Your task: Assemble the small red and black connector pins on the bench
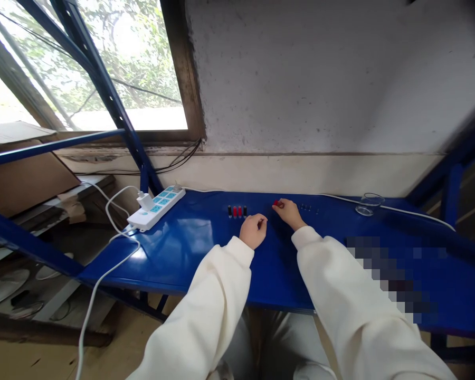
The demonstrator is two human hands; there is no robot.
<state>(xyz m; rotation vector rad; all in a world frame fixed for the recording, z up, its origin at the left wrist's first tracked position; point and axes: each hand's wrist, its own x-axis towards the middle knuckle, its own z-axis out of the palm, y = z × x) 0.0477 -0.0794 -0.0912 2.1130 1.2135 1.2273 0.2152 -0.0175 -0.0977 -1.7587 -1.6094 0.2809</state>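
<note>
My left hand [254, 231] is closed in a pinch low over the blue table [174, 264]. Whatever its fingertips hold, if anything, is too small to make out. Just beyond it on the left stands a short row of small cylinders, with a black cylinder [229, 211] at one end and a red cylinder [235, 212] beside it. Between the thumb and fingers of my right hand [288, 212] is a small red piece [276, 202]. Several tiny metal pieces [309, 208] lie to the right of that hand.
A white power strip [158, 209] with a plugged-in adapter sits at the table's left end, its cable [89, 311] hanging over the front edge. Toward the back right is a clear round container [364, 209] near a white cord [415, 215]. Blue metal posts [132, 140] flank the table.
</note>
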